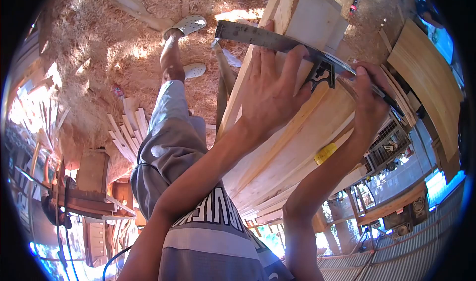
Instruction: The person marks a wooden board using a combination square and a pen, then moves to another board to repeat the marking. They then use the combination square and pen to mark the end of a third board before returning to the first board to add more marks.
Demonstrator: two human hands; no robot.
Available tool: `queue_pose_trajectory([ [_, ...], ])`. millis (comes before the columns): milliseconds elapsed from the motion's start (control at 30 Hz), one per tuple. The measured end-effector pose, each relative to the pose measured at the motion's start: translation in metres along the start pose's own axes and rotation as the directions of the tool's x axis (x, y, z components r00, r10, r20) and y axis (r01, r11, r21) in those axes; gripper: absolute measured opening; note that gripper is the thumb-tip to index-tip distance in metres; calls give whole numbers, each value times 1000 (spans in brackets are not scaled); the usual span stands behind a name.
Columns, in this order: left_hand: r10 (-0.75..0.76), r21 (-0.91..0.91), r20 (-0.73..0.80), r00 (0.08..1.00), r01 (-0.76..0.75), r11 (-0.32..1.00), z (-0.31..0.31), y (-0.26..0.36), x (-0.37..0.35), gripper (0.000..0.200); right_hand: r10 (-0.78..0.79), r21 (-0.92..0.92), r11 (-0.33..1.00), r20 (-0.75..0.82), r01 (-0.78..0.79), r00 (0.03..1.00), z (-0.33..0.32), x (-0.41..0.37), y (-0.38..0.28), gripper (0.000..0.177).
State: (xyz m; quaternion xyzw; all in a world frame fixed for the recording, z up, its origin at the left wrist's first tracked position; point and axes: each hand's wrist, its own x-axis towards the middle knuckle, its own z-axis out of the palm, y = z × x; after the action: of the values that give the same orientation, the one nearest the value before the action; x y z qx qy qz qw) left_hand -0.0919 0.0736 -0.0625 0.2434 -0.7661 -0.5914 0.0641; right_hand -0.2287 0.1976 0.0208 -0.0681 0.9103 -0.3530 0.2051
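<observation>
My left hand (271, 87) reaches across a combination square (243, 33), its fingers over the steel blade and its thumb beside the dark square head (323, 74). The square lies across the end of a pale wooden beam (315, 21). To the right, my right hand (369, 95) is closed with thumb and fingers round a slim silver-and-dark tool (389, 98). This tool's thin silvery end points toward the square's head, and its kind cannot be made out. Long planed boards (282, 157) run below both hands toward my body.
A yellow object (325, 153) sits on the boards beneath my right forearm. Wood shavings (124, 58) cover the ground. Stacked wooden strips (130, 130) are at left, and a wide wooden panel (426, 78) stands at right. A light clog (191, 26) is on a foot at upper left.
</observation>
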Motion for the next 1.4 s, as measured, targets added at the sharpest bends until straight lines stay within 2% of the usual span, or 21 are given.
queue_pose_trajectory([
  [67, 0, 12, 1, 1000, 0, 1000, 0, 1, 0, 69, 43, 2, 999, -11, -43, 999, -6, 2, -4, 12],
  [167, -3, 21, -1, 1000, 3, 1000, -1, 1, 0, 69, -9, -62, 998, -37, 7, 999, -7, 6, -10, 13],
  [233, -4, 13, 3, 1000, 4, 1000, 0, 1, 0, 69, -28, 234, 972, 21, 23, 999, 12, 12, -21, 14],
  [267, -9, 35, 3, 1000, 9, 999, -1, 1, 0, 69, -22, 233, 972, 16, 18, 1000, 20, 16, -24, 14],
  [333, -9, 57, 5, 1000, 9, 998, 0, 2, 1, 68, -50, 256, 967, 197, -2, 979, 34, 26, -29, 13],
  [467, -10, -4, 13, 1000, 10, 1000, 0, 2, 2, 69, -52, 312, 950, 264, -34, 963, 43, 28, -25, 12],
  [667, 3, 14, -5, 1000, -3, 1000, 0, 1, 1, 67, -62, 131, 991, 203, 35, 977, 6, 23, -12, 13],
  [733, 5, 17, -5, 1000, -4, 1000, 0, 1, 1, 66, 19, 51, 998, 138, -26, 990, -3, 19, -12, 13],
  [867, -24, 8, 0, 1000, 24, 1000, 1, 1, 0, 66, 50, -70, 997, 64, -45, 997, -8, 14, -21, 16],
  [933, -45, -3, 5, 999, 45, 999, 4, 2, -1, 67, 11, 95, 995, 47, -16, 999, 9, 13, -34, 16],
  [967, -65, 51, 7, 998, 64, 997, 4, 3, -2, 67, 15, 91, 996, 39, -19, 999, 20, 14, -37, 16],
  [1033, -82, 102, 10, 997, 80, 992, 3, 4, -2, 68, -138, 324, 943, 179, 74, 974, 40, 22, -38, 15],
  [1067, -89, 99, 21, 996, 86, 991, 2, 6, -2, 68, -138, 322, 944, 176, 76, 975, 40, 26, -36, 15],
  [1133, -97, 97, 30, 995, 94, 991, 1, 5, 0, 68, -118, 134, 988, 294, 81, 949, 42, 29, -32, 14],
  [1167, -33, 114, -6, 999, 33, 993, 1, 4, 1, 67, -121, 135, 987, 295, 84, 948, 38, 28, -29, 14],
  [1200, 30, 135, -42, 999, -24, 991, 1, 2, 2, 66, -76, 184, 983, 276, 25, 958, 31, 25, -23, 15],
  [1267, 15, 91, -21, 1000, -13, 996, 1, 1, 2, 66, -31, 234, 972, 265, -33, 964, 13, 19, -11, 15],
  [1333, 7, 44, 7, 1000, -7, 999, 0, 2, 2, 65, 24, 65, 997, 112, -31, 993, -8, 15, -2, 14],
  [1400, 21, 148, -33, 999, -16, 989, -1, 4, 2, 65, 2, 4, 1000, 73, -2, 997, -20, 15, -1, 15],
])
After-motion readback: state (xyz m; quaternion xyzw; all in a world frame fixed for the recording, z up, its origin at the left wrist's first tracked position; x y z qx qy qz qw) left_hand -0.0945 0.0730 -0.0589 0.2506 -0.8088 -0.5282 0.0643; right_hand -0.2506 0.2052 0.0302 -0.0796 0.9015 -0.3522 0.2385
